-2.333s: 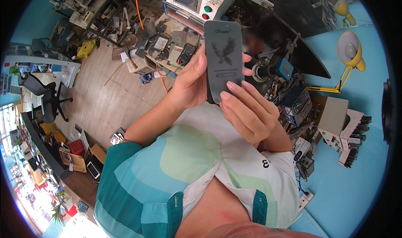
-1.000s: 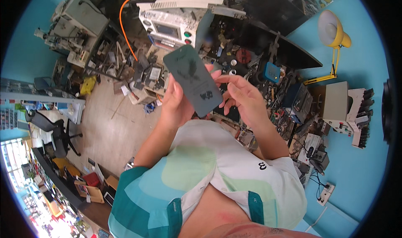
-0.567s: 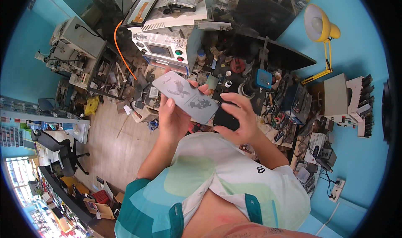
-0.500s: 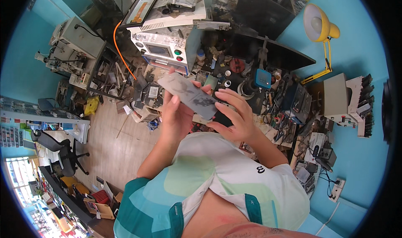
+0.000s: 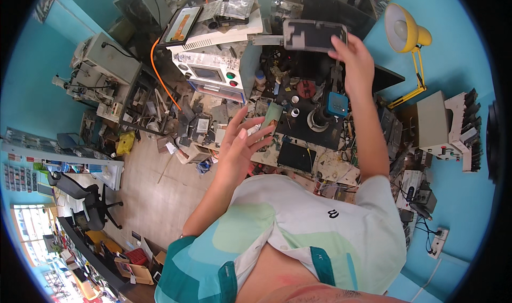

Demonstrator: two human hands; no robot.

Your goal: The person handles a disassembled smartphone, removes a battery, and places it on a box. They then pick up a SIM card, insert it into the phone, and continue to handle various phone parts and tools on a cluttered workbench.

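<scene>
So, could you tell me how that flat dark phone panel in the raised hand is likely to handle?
The phone panel looks thin and flat, so probably light and stiff. The right hand grips only one end, so it might slip. Its smooth face suggests it could crack if dropped on the cluttered workbench.

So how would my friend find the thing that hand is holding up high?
Start at the yellow desk lamp by the blue wall, then look left along the cluttered workbench. The right hand holds up a flat dark phone. It is the only phone lifted above the clutter, held level by one end.
</scene>
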